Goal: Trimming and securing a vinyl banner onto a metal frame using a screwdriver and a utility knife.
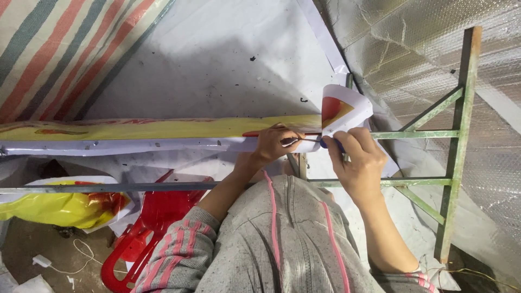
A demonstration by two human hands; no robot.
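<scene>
My left hand (275, 144) presses on the edge of a long yellow and red printed banner (163, 129) stretched along a metal bar. My right hand (355, 157) grips a blue-handled tool (332, 144) whose thin metal tip (298, 140) points at the left hand's fingers. A curled end of the banner (343, 110), white with a red and yellow patch, rises just above the right hand. Both forearms reach out from grey sleeves with pink stripes.
A green metal frame (455, 141) with cross braces stands at right against silver bubble foil (429, 49). A white sheet (228, 59) and striped tarpaulin (59, 49) lie behind. Below are a red plastic chair (146, 228), a crumpled yellow banner piece (59, 209) and a white cable with plug (43, 261).
</scene>
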